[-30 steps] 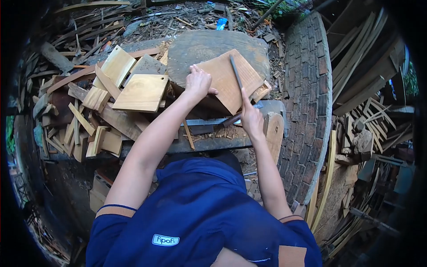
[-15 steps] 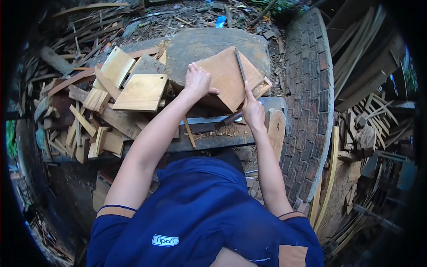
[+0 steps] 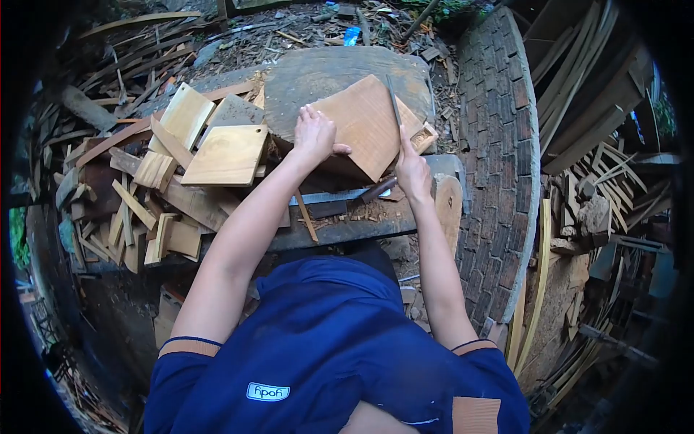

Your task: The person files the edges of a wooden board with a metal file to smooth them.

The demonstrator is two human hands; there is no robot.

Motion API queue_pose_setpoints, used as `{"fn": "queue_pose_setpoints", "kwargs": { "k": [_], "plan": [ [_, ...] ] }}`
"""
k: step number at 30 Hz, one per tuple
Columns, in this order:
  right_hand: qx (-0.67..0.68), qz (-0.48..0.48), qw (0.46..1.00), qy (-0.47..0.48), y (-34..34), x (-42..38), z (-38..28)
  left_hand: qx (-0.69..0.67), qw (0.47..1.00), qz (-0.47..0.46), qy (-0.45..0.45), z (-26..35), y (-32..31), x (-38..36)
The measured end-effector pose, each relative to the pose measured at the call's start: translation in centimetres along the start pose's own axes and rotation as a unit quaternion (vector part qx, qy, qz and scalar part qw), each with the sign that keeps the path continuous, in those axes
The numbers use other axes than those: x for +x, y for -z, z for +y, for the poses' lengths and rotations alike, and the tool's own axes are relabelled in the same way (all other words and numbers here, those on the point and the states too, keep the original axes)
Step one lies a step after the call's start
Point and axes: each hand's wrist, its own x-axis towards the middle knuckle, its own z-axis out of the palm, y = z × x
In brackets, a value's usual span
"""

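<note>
The board [image 3: 358,130] lies with a worn slab [image 3: 296,79] beneath it; the left hand [image 3: 316,135] rests at its left side — whether clasping cannot be told. The right hand [image 3: 413,176] grips a file [image 3: 395,102], since shifted outward to the board's right edge — judged a filing stroke under way.

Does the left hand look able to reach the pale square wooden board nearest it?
Probably yes: the pale board lies uncovered near the left hand, though that hand must first leave the flat brown wooden board.

Lower end of dark bar [image 3: 394,100] hidden (inside right hand [image 3: 414,176]).
</note>
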Motion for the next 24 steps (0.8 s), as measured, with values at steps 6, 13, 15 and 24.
{"fn": "queue_pose_setpoints", "kwargs": {
  "k": [6, 13, 15, 24],
  "plan": [
    [0.047, -0.036, 0.998, 0.007, 0.0, -2.6, -0.5, 0.015, 1.000, 0.002, -0.011, -0.9, -0.1, -0.3],
    [0.019, -0.007, 1.000, 0.004, 0.0, -1.6, -0.3, -0.014, 0.998, -0.057, -0.009, -0.5, 1.3, 0.1],
    [0.012, 0.015, 1.000, 0.014, -0.5, -0.7, 0.3, 0.007, 0.999, -0.028, -0.017, -0.4, 0.8, -0.1],
    [0.050, -0.048, 0.995, 0.066, -0.4, -8.8, -1.9, -0.006, 0.999, -0.043, -0.026, -1.4, 1.9, 0.0]
  ]
}}
